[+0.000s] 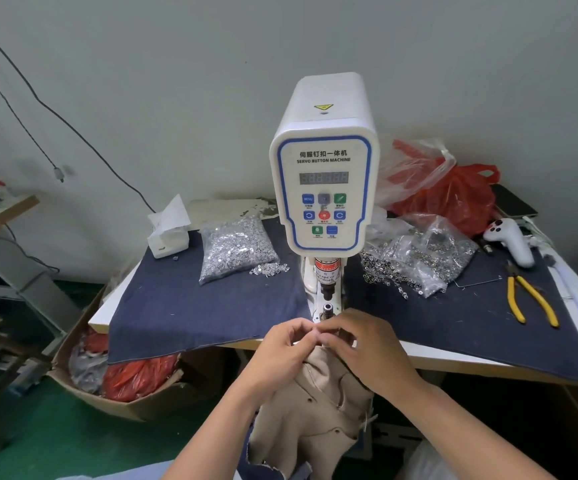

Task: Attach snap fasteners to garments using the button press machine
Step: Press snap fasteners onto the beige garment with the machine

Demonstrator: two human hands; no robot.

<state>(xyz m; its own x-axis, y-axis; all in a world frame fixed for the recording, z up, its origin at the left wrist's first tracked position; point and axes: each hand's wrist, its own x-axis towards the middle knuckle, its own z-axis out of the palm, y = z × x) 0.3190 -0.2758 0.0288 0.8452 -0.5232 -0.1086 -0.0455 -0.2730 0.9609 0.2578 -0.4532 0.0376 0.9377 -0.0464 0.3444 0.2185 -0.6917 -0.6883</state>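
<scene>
Your left hand (282, 344) and right hand (367, 344) pinched the top edge of the tan cloth garment (315, 403) with curled fingers, at the table's front edge below the white servo button machine (323, 188); it hung crumpled, small dark snaps showing.

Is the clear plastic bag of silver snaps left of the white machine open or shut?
Open: silver snaps have spilled from the clear plastic bag onto the dark blue cloth.

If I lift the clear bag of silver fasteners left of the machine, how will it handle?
The clear bag of fasteners is probably heavy for its size, being packed with metal. It will likely sag, as thin film. Loose pieces beside it suggest it may spill.
</scene>
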